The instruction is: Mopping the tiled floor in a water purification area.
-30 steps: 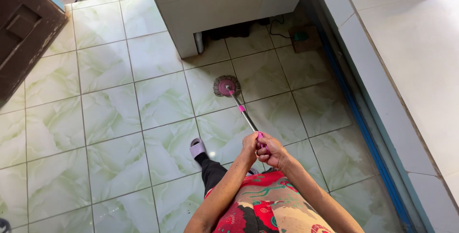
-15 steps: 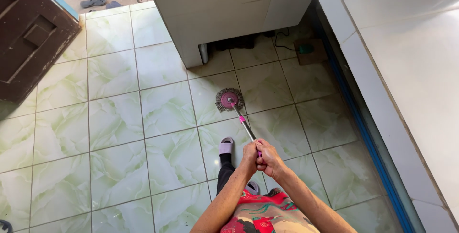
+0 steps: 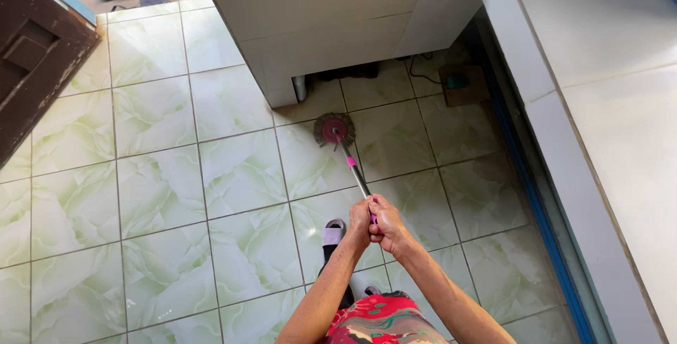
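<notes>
Both hands clasped round the mop handle, left hand and right hand fingers closed tight, round mop head flat on the green marbled floor tiles, just before the white cabinet, slippered foot beneath the hands
</notes>
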